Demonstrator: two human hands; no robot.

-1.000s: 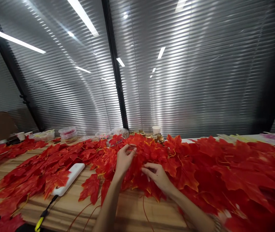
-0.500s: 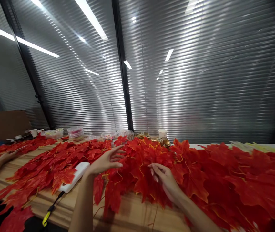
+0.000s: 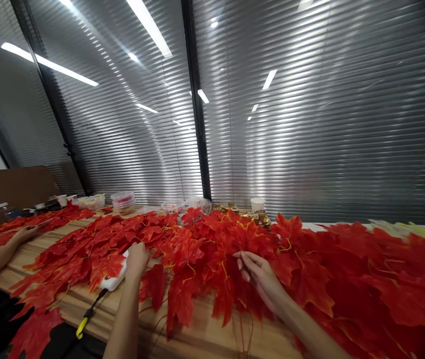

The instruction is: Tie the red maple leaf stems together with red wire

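Red artificial maple leaves (image 3: 186,249) with yellow-orange edges and thin stems lie in a thick spread along the wooden table (image 3: 197,324). My left hand (image 3: 138,257) is closed, its fingers curled away from view, beside a white power strip (image 3: 115,279) partly covered by leaves. Whatever it may hold is hidden. In front of the leaf pile, my right hand (image 3: 259,274) is closed in a pinch, thumb against forefinger. What lies between those fingertips is too small to make out. Thin reddish cords (image 3: 243,334) hang at the table's front edge below it.
Another person's hand (image 3: 25,234) rests by leaves at the far left. Along the back stand clear plastic tubs (image 3: 123,202), a paper cup (image 3: 258,203) and gold-wrapped pieces (image 3: 259,218). A black cable with a yellow tag (image 3: 81,326) hangs off the front edge.
My left hand has gone from spread fingers to a closed hand and moved left, away from the leaves towards the power strip. My right hand keeps its pinch. The view has shifted slightly.
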